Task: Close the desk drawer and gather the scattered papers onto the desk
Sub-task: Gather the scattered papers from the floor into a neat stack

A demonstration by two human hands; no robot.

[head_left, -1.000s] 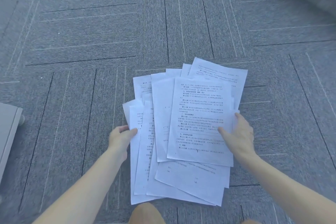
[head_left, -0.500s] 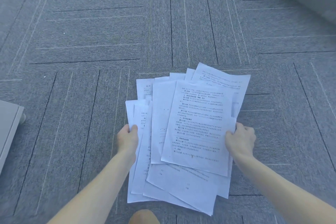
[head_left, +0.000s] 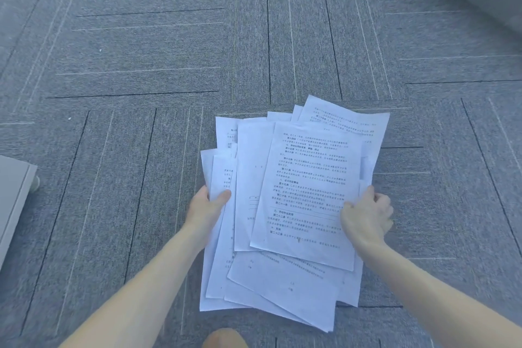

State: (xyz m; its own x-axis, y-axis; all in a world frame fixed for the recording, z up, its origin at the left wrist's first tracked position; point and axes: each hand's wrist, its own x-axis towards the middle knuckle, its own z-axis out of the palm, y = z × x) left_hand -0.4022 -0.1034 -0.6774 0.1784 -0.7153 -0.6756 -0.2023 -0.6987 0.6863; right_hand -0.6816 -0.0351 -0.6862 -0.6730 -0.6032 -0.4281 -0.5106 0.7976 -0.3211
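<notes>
Papers: while they sit fanned in a loose, uneven stack, the papers point(head_left: 285, 206) fill the lower centre of the frame, over the carpet; whether their undersides touch the floor cannot be told.
Top sheet: printed text faces up, tilted slightly clockwise, overlapping the sheets beneath.
Left hand: the left hand point(head_left: 207, 206) is closed on the stack's left edge, thumb pressed on top of the sheets, fingers hidden beneath.
Right hand: the right hand point(head_left: 365, 219) is curled shut on the stack's right edge, thumb over the top sheet, knuckles toward the camera.
Forearms: both enter from the bottom corners of the frame.
Carpet: grey carpet tiles point(head_left: 169, 65) with thin dark and pale lines surround the stack on every side.
Cabinet: a pale grey cabinet corner point(head_left: 12, 200) shows at the left edge of the frame, well apart from the papers.
</notes>
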